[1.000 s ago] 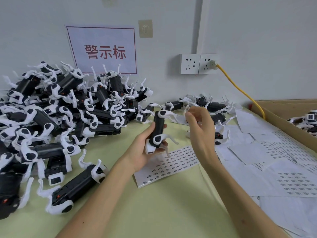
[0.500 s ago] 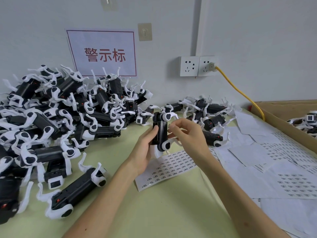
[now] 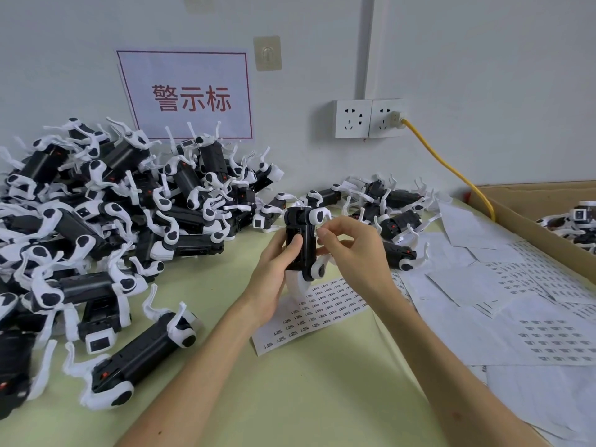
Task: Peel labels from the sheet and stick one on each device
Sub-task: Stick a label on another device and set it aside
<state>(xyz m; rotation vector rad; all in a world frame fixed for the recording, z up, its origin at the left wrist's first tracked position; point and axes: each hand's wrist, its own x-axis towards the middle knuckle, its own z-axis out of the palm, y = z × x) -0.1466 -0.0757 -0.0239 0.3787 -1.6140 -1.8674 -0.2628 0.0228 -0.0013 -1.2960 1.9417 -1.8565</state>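
Observation:
My left hand (image 3: 274,269) grips a black device with white legs (image 3: 301,243) and holds it upright above the table. My right hand (image 3: 354,253) is at the device's right side, with thumb and index finger pinching a tiny white label (image 3: 319,233) against its edge. The label sheet (image 3: 325,304), printed with rows of small labels, lies flat on the green table just below both hands. A large pile of the same devices (image 3: 113,221) fills the left side. A smaller group of devices (image 3: 390,208) lies behind my right hand.
Several white backing sheets (image 3: 516,301) are spread over the right side. A cardboard box (image 3: 529,221) holding more devices stands at the far right. A yellow cable (image 3: 451,169) runs from the wall socket (image 3: 367,119) towards the box. One device (image 3: 142,356) lies alone at front left.
My right hand came down from above the small pile to the device's side. My left hand turned the device more upright and lifted it slightly.

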